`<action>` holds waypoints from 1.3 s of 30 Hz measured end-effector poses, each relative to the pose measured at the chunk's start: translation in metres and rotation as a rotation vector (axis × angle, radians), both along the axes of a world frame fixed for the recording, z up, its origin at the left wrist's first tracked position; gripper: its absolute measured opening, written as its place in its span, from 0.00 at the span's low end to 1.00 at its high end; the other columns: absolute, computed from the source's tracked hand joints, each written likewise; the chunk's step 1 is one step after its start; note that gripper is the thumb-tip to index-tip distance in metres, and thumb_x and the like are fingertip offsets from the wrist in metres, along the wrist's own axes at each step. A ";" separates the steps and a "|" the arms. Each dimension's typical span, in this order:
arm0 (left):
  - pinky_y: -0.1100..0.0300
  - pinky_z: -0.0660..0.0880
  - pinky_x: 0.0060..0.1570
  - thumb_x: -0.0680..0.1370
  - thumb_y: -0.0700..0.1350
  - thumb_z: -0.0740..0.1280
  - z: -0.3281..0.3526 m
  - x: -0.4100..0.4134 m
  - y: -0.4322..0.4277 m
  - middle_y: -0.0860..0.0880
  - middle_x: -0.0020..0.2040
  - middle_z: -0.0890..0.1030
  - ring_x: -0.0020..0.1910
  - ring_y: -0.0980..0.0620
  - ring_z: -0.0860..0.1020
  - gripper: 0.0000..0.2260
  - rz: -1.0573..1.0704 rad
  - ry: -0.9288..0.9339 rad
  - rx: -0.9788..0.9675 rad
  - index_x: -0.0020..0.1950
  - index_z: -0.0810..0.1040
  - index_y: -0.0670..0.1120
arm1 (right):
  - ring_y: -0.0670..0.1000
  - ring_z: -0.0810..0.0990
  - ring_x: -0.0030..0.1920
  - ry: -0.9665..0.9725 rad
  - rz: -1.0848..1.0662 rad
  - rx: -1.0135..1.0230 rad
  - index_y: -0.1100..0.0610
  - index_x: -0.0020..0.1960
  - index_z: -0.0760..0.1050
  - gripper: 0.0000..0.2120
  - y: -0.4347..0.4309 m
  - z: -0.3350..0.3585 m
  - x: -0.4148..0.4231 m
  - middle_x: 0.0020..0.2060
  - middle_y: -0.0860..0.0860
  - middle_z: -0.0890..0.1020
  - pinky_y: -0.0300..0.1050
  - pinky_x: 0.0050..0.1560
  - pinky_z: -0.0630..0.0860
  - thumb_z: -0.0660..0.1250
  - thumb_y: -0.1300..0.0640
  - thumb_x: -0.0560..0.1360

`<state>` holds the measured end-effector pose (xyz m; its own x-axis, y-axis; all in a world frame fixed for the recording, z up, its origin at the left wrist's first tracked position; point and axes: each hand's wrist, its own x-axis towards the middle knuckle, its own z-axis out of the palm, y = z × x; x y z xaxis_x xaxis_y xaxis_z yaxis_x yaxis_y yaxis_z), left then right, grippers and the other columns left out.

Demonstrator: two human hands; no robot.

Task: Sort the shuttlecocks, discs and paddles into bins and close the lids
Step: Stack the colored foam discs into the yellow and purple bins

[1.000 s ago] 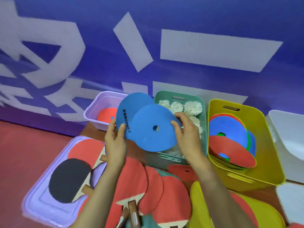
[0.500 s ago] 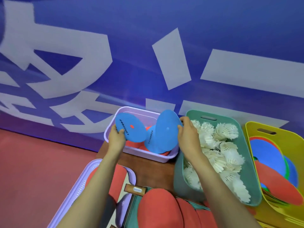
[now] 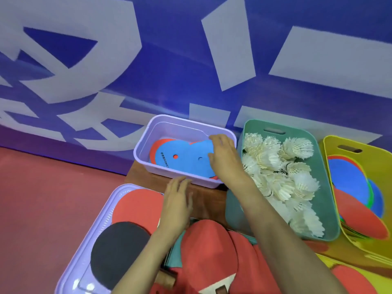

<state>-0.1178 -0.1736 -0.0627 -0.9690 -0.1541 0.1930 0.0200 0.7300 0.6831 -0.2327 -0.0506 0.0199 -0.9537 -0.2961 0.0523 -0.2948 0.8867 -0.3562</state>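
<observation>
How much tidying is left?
Looks done: shuttlecocks sit in the green bin, discs in the yellow bin. In hand: the right hand rests on blue discs in the purple bin. Left: paddles lie loose on the purple lid; no bin is closed.

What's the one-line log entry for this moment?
step: blue discs lying in purple bin | right hand: resting on discs | left hand: open, in front of bin

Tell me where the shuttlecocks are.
Head view, right of centre: the shuttlecocks fill the green bin, between the purple bin and the yellow bin.
</observation>
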 end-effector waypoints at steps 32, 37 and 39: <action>0.62 0.61 0.67 0.73 0.36 0.67 -0.040 0.106 0.183 0.47 0.64 0.72 0.65 0.49 0.69 0.24 -0.305 -0.456 0.205 0.69 0.68 0.40 | 0.62 0.66 0.66 -0.255 -0.765 -0.386 0.68 0.67 0.62 0.26 0.200 -0.113 0.210 0.62 0.64 0.68 0.47 0.65 0.62 0.67 0.65 0.72; 0.53 0.70 0.62 0.71 0.34 0.67 -0.033 0.078 0.230 0.43 0.59 0.75 0.60 0.46 0.74 0.17 -0.116 -0.457 0.572 0.56 0.68 0.46 | 0.59 0.67 0.65 -0.101 -0.824 -0.544 0.67 0.66 0.62 0.26 0.238 -0.108 0.200 0.63 0.63 0.68 0.36 0.61 0.60 0.68 0.66 0.73; 0.52 0.71 0.59 0.72 0.32 0.68 -0.037 0.076 0.242 0.42 0.54 0.75 0.56 0.45 0.75 0.17 -0.006 -0.437 0.643 0.49 0.66 0.50 | 0.57 0.72 0.61 -0.090 -0.787 -0.591 0.66 0.64 0.64 0.22 0.246 -0.109 0.199 0.61 0.61 0.70 0.32 0.54 0.62 0.67 0.66 0.73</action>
<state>-0.0415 0.0686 -0.0997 -0.9378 -0.1011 -0.3321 -0.3458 0.1884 0.9192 -0.0334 0.1952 -0.0892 -0.8748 0.4751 -0.0948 0.3527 0.4904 -0.7970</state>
